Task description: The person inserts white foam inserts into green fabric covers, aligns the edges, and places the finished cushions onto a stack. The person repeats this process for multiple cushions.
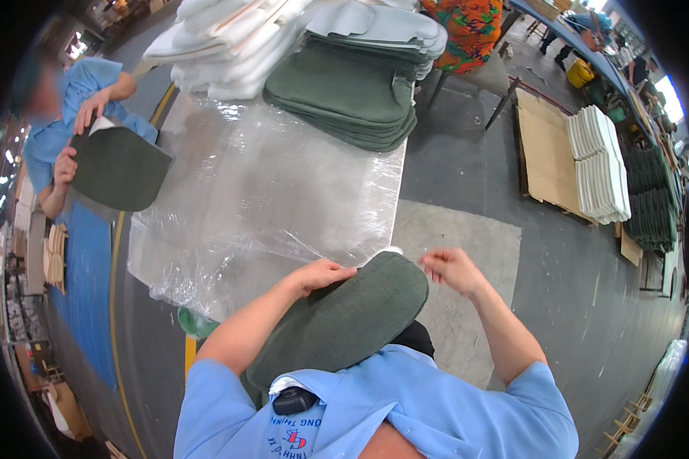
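The green fabric-covered pad (344, 317) lies tilted against my chest, its rounded far end reaching the near edge of the table (298, 191). My left hand (323, 274) rests on the pad's upper left edge, fingers curled over it in a light grasp. My right hand (452, 269) hovers just beside the pad's far tip, clear of it, fingers loosely bent and holding nothing that I can make out. Beyond lies the table wrapped in clear plastic film. At its far end I see a stack of green pads (344, 96) beside white pads (230, 42). To the left, a co-worker (76, 115) holds another green pad (119, 168).
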The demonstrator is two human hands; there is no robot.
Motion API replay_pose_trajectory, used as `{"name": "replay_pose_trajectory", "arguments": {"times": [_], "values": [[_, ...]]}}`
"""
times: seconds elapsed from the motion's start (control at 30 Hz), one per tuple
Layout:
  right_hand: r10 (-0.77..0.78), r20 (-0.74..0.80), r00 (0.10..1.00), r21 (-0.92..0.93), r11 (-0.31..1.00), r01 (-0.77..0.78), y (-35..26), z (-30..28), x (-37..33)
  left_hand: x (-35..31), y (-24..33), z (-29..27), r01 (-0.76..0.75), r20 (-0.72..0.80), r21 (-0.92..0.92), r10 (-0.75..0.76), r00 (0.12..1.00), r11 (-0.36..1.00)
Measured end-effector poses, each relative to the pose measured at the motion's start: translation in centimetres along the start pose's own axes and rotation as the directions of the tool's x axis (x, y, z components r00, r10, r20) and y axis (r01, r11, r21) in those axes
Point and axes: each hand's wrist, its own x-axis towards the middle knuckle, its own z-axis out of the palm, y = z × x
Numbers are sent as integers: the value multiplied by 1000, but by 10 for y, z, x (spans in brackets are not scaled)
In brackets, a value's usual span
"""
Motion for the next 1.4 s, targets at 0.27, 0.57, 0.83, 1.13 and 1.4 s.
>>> {"name": "replay_pose_trajectory", "arguments": {"times": [0.27,0.57,0.83,1.13,1.4], "values": [[-231,310,922,-541,754,372,-58,25,87,-1,18,15,-75,-95,212,97,991,974],[-315,441,840,-428,749,505,-57,32,71,7,-2,61,-299,-630,269,402,665,916],[-157,369,916,-360,884,297,-64,24,69,4,-8,68,-475,-659,497,672,337,726],[-5,444,896,-502,827,254,-74,44,100,0,-3,68,-495,-597,558,737,317,666],[-86,251,964,-458,867,197,-34,56,109,37,21,36,-128,-106,-76,119,987,989]]}}
